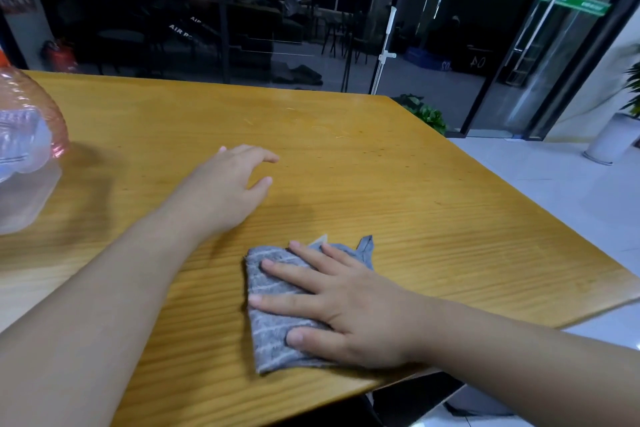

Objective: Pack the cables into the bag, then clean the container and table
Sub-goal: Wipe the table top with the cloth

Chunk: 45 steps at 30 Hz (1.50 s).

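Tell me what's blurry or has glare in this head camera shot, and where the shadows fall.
Head view: the clear plastic container at the left edge is soft and cut off; the glass wall behind is dark with reflections; a pale sheen lies on the far wooden table; a soft shadow sits beside the left hand; the right hand on the grey cloth looks sharp.

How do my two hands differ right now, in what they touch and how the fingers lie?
The right hand presses flat on the grey striped cloth, fingers straight and spread; the left hand touches no cloth, its fingers loosely bent over bare wood. The right hand is near the table front edge; the left hand lies farther in. Both are bare and palm down.
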Available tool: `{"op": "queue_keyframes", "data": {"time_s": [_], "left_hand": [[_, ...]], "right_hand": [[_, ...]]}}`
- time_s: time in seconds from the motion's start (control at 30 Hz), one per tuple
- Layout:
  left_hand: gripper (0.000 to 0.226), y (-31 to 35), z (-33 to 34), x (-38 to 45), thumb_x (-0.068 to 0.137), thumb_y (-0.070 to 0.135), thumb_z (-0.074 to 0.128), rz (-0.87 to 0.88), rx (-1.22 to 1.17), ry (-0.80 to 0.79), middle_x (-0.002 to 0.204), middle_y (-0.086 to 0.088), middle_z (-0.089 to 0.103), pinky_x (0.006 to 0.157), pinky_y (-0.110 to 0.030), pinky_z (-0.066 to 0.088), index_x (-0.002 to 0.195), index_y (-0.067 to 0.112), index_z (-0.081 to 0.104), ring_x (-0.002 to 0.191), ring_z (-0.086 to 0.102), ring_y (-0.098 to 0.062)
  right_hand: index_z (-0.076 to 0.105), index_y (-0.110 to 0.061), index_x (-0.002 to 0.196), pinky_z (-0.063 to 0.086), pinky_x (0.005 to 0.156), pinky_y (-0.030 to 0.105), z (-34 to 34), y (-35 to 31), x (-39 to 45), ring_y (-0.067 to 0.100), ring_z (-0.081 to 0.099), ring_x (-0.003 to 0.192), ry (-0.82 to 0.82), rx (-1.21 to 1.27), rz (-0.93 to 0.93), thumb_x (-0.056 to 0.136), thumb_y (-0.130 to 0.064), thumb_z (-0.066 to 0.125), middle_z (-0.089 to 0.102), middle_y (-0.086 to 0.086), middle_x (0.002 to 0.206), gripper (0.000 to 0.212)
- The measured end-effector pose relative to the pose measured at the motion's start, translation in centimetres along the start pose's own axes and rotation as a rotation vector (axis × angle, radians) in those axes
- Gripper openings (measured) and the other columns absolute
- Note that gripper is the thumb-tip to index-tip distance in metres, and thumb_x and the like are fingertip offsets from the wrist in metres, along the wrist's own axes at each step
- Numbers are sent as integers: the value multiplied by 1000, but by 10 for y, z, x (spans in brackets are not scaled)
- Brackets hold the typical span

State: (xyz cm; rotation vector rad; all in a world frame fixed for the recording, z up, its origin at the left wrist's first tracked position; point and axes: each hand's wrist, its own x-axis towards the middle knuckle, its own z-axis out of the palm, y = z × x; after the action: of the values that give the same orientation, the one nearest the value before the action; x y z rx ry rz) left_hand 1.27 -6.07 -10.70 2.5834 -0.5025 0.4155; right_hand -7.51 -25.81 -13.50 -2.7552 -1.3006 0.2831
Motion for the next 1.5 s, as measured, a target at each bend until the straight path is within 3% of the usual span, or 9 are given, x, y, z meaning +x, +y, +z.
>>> {"op": "queue_keyframes", "data": {"time_s": [0.13,0.27,0.73,0.9,1.07,1.27,1.5], "left_hand": [[36,1,2,-1,91,19,52,9,3,13,132,-4,52,113,-40,22,127,18,53,125,44,-21],[36,0,4,0,92,20,52,-8,5,-3,135,-4,49,115,-37,18,128,19,52,130,40,-20],[37,3,3,-6,95,26,46,-82,1,-111,142,5,40,112,-29,20,132,25,46,131,35,-12],[36,5,2,-6,95,28,46,-91,9,-132,139,8,41,108,-30,25,132,27,46,116,46,-14],[36,4,3,-7,95,29,46,-102,8,-136,139,8,43,107,-30,26,131,27,46,118,46,-18],[36,2,5,-6,95,29,46,-107,3,-140,140,8,42,107,-31,27,131,27,47,120,46,-18],[35,-4,10,-4,93,28,50,-76,2,-108,138,3,45,110,-33,27,128,25,50,125,43,-19]], "right_hand": [[10,-54,144,-6,115,37,-2,16,19,15,-11,147,28,-33,82,93,-60,14,-4,-18,158,51],[10,-52,145,-6,116,37,-8,42,32,11,-11,146,25,-6,204,99,-50,23,-3,-19,158,47],[7,-51,145,-5,117,40,-23,137,21,12,-10,146,79,87,568,100,-50,15,-4,-19,158,46],[1,-63,134,-4,118,35,-14,125,-17,6,-14,145,73,65,517,98,-53,14,-7,-28,154,40],[5,-70,129,-6,118,33,-8,98,-49,-6,-23,139,12,45,355,86,-71,6,-14,-36,148,43],[8,-62,139,-4,119,41,-8,60,-52,-1,-22,141,-40,28,151,89,-68,10,-12,-29,154,51],[14,-55,143,-12,116,31,-4,23,-30,2,-22,142,-23,-3,44,89,-64,17,-8,-24,156,55]]}}
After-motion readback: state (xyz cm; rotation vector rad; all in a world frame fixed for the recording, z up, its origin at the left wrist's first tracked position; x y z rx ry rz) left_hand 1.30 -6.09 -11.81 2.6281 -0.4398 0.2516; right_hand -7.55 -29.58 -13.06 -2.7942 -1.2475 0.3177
